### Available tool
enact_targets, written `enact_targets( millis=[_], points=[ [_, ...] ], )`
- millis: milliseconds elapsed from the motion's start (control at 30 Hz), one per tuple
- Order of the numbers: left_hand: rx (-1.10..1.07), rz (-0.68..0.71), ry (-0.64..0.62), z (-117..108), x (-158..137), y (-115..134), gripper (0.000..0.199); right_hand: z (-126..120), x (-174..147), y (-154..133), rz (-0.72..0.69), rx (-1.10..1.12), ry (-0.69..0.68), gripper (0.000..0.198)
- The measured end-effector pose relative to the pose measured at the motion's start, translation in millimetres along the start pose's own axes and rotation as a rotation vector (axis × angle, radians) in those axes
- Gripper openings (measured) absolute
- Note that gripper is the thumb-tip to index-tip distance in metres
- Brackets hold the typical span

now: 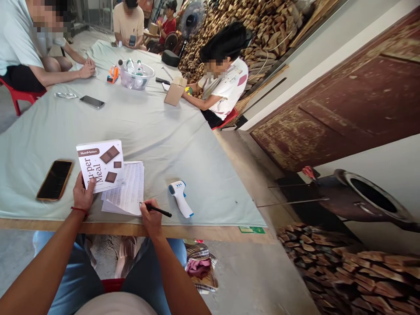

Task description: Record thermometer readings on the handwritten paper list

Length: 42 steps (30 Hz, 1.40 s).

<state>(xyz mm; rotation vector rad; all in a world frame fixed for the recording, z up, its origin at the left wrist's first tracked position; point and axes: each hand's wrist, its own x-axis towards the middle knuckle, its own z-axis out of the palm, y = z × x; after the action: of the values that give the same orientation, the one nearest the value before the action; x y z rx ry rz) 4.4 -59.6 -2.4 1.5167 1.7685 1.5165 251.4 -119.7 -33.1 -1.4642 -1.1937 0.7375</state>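
Note:
My left hand [84,192] is closed around the lower edge of a white box [101,164] printed with brown squares and the words "NutriMotion" and "Meal". The box is tilted up above some sheets of paper [133,188] covered in handwriting. In my right hand [151,218] is a black pen [160,210], its tip at the right edge of the papers. A phone in a brown case [55,180] lies left of the box. To the right of my right hand rests a white and blue infrared thermometer [180,199].
Farther along the cloth-covered table [138,124] are another phone [92,102], an orange tape dispenser [113,75] and a basin of bottles [137,79]. A person at right handles a cardboard box [175,91]; others sit at left and behind. Firewood [370,280] is stacked at right.

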Motion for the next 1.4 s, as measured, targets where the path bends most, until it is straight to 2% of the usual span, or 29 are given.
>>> enact_targets(
  millis=[400,700,1033,1167,1267,1400],
  points=[
    [-0.012,0.023,0.003,-0.2,-0.1,1.4,0.060,-0.3,0.4,-0.8,-0.025,-0.031,-0.002,0.020],
    [-0.009,0.027,0.005,-0.4,0.2,2.9,0.059,-1.0,-0.3,-1.0,0.019,0.049,0.037,0.018],
    [0.008,0.006,0.004,0.4,0.5,-3.2,0.061,-0.7,0.0,0.0,0.010,-0.021,0.006,0.020],
    [0.010,0.004,0.007,0.0,0.5,-2.6,0.062,0.1,-3.5,-0.3,0.022,-0.003,0.081,0.020],
    [-0.008,0.006,0.003,-0.2,0.6,0.5,0.061,-9.3,-1.5,-0.2,0.036,-0.037,0.168,0.024],
    [-0.019,0.007,0.004,0.2,1.0,2.8,0.060,-38.5,17.6,-6.6,0.112,-0.242,0.092,0.029]
  ],
)
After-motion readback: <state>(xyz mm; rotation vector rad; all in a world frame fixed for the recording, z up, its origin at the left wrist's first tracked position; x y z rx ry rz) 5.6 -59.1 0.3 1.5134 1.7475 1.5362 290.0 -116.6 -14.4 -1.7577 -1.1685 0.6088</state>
